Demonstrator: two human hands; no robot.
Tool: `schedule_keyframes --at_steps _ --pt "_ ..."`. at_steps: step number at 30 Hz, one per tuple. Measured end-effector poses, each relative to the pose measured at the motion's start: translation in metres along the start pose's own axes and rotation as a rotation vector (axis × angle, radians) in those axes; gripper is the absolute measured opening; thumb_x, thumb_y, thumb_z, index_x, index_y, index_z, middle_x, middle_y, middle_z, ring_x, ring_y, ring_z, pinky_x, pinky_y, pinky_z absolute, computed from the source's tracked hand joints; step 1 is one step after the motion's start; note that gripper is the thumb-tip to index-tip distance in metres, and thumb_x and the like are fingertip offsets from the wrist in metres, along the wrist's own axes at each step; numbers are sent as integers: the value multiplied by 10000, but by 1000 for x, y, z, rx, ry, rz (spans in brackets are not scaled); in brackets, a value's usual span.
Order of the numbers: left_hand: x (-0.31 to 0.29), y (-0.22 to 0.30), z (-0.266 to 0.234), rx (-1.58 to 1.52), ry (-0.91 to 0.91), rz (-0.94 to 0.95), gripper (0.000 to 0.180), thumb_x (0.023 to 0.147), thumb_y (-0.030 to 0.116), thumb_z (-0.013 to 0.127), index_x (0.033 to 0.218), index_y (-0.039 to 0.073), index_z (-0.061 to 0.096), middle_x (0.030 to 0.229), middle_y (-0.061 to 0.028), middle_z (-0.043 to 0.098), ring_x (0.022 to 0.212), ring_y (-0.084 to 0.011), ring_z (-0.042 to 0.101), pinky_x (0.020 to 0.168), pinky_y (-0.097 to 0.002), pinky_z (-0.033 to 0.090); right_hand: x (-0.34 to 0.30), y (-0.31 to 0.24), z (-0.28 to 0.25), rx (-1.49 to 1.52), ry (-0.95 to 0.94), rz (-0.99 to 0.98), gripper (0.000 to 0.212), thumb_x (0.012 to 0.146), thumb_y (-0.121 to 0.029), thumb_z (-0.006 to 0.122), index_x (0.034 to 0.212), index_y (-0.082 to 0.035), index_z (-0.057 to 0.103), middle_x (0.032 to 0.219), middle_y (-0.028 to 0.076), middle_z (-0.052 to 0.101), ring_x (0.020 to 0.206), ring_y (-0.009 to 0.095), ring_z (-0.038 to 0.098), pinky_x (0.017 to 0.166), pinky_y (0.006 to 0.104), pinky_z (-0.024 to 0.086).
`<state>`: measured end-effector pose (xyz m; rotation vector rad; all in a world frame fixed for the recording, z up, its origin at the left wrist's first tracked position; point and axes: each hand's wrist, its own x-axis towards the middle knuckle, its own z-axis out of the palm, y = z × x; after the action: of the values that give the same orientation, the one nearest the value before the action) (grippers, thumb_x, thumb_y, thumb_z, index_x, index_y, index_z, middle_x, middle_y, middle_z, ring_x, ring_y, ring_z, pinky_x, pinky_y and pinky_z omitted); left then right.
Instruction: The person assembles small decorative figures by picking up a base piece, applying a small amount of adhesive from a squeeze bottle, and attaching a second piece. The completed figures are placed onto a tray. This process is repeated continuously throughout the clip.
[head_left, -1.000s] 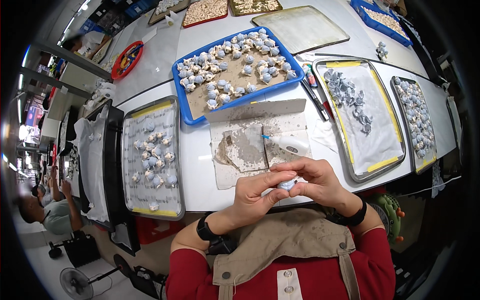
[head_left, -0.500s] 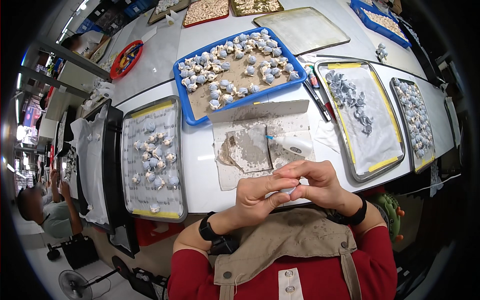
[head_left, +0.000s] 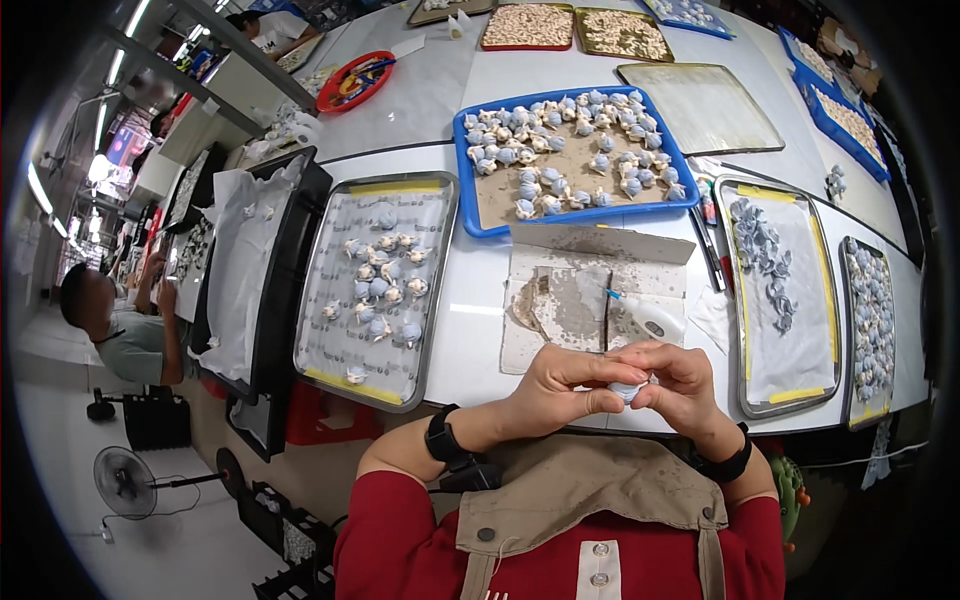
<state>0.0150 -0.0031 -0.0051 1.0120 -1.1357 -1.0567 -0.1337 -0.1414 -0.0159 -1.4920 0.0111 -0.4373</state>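
Two hands | left hand (head_left: 560, 385), right hand (head_left: 678, 385) | pale piece (head_left: 627, 390) pinched between fingertips

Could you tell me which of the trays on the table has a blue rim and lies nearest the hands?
The blue-rimmed tray of small pale pieces straight ahead; nearer trays are metal.

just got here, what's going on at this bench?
A person in a red top and tan apron holds one small pale blue-white piece between both hands, left hand and right hand, fingers pinched around it at the near table edge. Just beyond lies a stained board with a small white bottle. A blue tray and metal trays of similar pieces surround it.
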Motion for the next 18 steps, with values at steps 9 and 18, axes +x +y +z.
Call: schedule_keyframes --at_steps 9,18 --pt "-13 46 -162 1574 605 -248 220 736 188 693 916 62 686 833 -128 675 709 -252 651 640 -346 497 -9 -3 -30 -151 235 192 380 787 -86 687 1143 -13 574 1120 94 620 1032 150 566 902 285 415" --pt "81 22 -160 1411 427 -335 249 724 276 675 786 40 626 738 -152 642 753 -329 628 691 -412 477 -14 2 -40 -729 394 107 247 792 -95 676 1018 -21 611 908 65 640 824 158 564 727 266 416"
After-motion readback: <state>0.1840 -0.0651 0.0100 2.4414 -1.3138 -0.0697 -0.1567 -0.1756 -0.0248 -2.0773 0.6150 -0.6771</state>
